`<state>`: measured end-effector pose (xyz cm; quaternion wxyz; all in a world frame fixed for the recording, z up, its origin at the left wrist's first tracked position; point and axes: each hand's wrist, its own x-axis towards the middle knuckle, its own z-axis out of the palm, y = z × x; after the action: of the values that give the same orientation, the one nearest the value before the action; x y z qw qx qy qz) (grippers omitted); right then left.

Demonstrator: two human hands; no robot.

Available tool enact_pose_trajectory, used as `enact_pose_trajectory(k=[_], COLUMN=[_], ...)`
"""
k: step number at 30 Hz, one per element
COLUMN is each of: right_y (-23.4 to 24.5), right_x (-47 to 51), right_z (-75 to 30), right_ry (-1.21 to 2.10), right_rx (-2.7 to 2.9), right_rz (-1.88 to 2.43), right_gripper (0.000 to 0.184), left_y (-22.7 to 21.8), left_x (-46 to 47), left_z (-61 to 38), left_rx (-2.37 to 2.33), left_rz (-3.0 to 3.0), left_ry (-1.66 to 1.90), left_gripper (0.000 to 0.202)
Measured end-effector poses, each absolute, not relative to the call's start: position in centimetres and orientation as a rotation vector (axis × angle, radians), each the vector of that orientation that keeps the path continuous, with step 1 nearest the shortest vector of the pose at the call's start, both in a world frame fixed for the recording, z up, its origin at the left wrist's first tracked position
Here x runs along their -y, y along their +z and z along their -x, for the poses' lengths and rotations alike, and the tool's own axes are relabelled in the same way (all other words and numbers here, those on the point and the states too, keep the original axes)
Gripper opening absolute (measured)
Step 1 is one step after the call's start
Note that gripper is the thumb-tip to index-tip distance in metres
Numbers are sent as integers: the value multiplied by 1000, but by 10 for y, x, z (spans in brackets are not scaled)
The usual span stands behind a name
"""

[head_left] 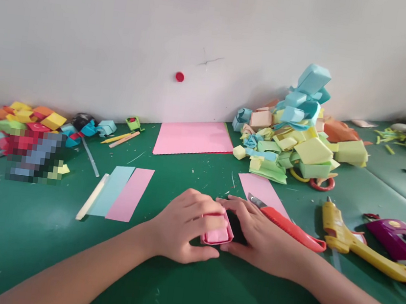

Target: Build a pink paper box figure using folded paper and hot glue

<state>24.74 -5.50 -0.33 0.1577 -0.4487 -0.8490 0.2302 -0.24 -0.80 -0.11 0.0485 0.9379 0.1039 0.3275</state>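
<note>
Near edge, centre of worktop [28, 249]: left hand [186, 226] and right hand [255, 237] both grasp one folded pink paper piece [217, 233], pinching its sides. It is probably light, soft and easily crushed, so best held at the folded edges. Just right of them: one red cutter [290, 227], one yellow glue gun [355, 239]. Left: one blue strip [111, 190], one pink strip [131, 193]. Far edge: one pink sheet [193, 138], one heap of folded boxes [293, 138].

No legible text, numbers or brand marks anywhere. Purple tool [395, 242] on counter [185, 293] carries a small yellow mark, too blurred to read. Pink fold [217, 233] shows no print.
</note>
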Motion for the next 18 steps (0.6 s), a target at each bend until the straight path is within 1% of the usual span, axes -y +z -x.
enact_pose_trajectory(k=[2,4,8,14,18], right_y=[-4,-5,-7,-11,-12], right_x=[54,53,51,51,50], right_z=[-247,-246,-245,-246,-247], right_ry=[663,671,670,671,659], right_rx=[2397,2363,2310,2302,2281], right_rz=[1292,1307,1324,1320,1316], right_gripper=[59,56,57,56,54], left_y=[-1,-1,0,2,3], left_x=[9,10,14,10,15], left_z=[2,2,0,-4,-2], left_rx=[-498,-666,-879,-809,-833], left_rz=[-2727,-2610,-2417,-2411,-2498], left_ry=[898,789,730,720,704], left_gripper=[67,73,67,58,59])
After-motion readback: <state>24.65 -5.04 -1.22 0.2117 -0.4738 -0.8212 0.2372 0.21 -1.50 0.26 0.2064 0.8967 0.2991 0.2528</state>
